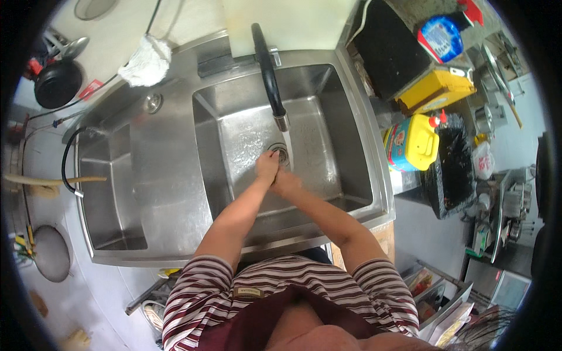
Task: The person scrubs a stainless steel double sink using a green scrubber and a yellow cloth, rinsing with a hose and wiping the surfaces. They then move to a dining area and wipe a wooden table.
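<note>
My left hand point(267, 166) and my right hand point(287, 182) touch each other over the right basin of a stainless steel sink point(311, 125). Their fingers overlap, so whether anything lies between them is hidden. Just beyond them, a stream of water point(288, 147) runs from the metal tip of a black gooseneck faucet point(268, 74). The stream falls close beside my fingers. Partly behind my left hand is the round drain point(279, 151), and the basin floor is wet.
A second basin point(118, 193) with a black hose faucet point(66, 162) is at the left. A white cloth point(147, 61) hangs behind the sink. Along the right stand a yellow jug point(417, 142), a yellow tin point(439, 90), a spray bottle point(441, 38) and a lined trash bin point(452, 171).
</note>
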The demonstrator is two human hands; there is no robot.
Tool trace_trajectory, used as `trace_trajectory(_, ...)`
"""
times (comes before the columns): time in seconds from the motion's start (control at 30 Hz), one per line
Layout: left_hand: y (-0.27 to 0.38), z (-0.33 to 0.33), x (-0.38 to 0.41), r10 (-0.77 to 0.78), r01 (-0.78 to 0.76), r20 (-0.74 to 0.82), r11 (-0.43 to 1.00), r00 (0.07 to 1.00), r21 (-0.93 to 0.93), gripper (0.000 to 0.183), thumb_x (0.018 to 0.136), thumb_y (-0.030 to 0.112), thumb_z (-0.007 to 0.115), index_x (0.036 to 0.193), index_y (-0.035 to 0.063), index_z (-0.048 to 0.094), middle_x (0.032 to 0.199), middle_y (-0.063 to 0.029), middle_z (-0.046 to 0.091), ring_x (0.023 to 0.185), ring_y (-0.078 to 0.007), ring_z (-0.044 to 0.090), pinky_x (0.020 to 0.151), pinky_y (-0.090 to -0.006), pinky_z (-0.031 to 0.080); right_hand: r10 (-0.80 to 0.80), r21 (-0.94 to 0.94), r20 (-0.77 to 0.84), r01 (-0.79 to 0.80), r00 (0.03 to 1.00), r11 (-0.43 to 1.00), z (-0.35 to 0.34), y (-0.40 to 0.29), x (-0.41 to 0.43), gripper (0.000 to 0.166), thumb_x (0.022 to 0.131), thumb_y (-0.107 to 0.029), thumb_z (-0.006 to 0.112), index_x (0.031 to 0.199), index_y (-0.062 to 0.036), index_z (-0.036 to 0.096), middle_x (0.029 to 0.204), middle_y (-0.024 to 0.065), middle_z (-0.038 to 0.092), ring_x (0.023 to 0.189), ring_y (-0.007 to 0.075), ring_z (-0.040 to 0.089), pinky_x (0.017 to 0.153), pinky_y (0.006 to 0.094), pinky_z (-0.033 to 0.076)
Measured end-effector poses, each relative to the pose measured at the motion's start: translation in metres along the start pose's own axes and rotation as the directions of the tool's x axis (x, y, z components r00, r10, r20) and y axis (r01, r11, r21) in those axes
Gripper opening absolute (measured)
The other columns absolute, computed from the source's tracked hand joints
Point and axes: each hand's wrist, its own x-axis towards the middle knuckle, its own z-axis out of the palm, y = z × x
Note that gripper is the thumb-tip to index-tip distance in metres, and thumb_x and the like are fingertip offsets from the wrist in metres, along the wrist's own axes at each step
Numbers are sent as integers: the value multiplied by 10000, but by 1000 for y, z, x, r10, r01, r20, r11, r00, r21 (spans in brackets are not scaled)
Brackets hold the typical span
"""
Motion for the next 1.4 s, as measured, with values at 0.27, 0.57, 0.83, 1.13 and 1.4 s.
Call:
trace_trajectory(0.27, 19, -124, -56, 508, 404, 470, 241, 722, -882, 912, 735, 417, 719, 1431, 94, 226, 1445, -147, 284, 1232, -293, 409, 947, -427, 437, -306, 731, 544, -621, 781, -285, -45, -49, -78, 563, 848, -604, 475, 909, -53, 571, 640, 94, 545, 414, 164, 479, 339, 289, 354)
trace_trajectory(0.57, 92, -156, -65, 926, 486, 10, -188, 376, -854, 296, 877, 281, 592, 1136, 139, 573, 835, -28, 569, 674, -163, 523, 630, -351, 459, -748, 429, 163, -729, 644, -534, -59, -100, -124, 522, 827, -443, 599, 1100, -10, 495, 704, 131, 539, 424, 165, 480, 361, 251, 375)
trace_trajectory(0.83, 58, -102, -81, -49, 194, 241, 755, 969, -627, 138, 868, 117, 600, 886, -20, 595, 583, -18, 475, 447, -111, 439, 421, -250, 397, -231, 874, 471, -416, 851, 252, -26, -48, -85, 167, 697, -145, 660, 748, -44, 536, 585, 53, 521, 394, 125, 441, 333, 281, 300)
trace_trajectory(1.13, -18, -20, -60, -163, 220, 208, 931, 965, -292, 105, 804, 58, 576, 789, -43, 600, 566, -56, 541, 430, -136, 491, 406, -298, 385, 254, 753, 401, -475, 880, 455, 41, -10, -63, 173, 613, -144, 664, 613, -46, 522, 532, 39, 468, 381, 148, 395, 343, 311, 270)
trace_trajectory(1.4, -30, -7, -58, -227, 235, 149, 971, 962, -37, 141, 773, 49, 526, 778, -46, 630, 552, -112, 577, 451, -200, 563, 438, -336, 439, 208, 705, 431, -471, 878, 530, 22, -2, -73, 206, 614, -207, 656, 630, -36, 542, 552, 66, 500, 407, 160, 437, 360, 325, 314)
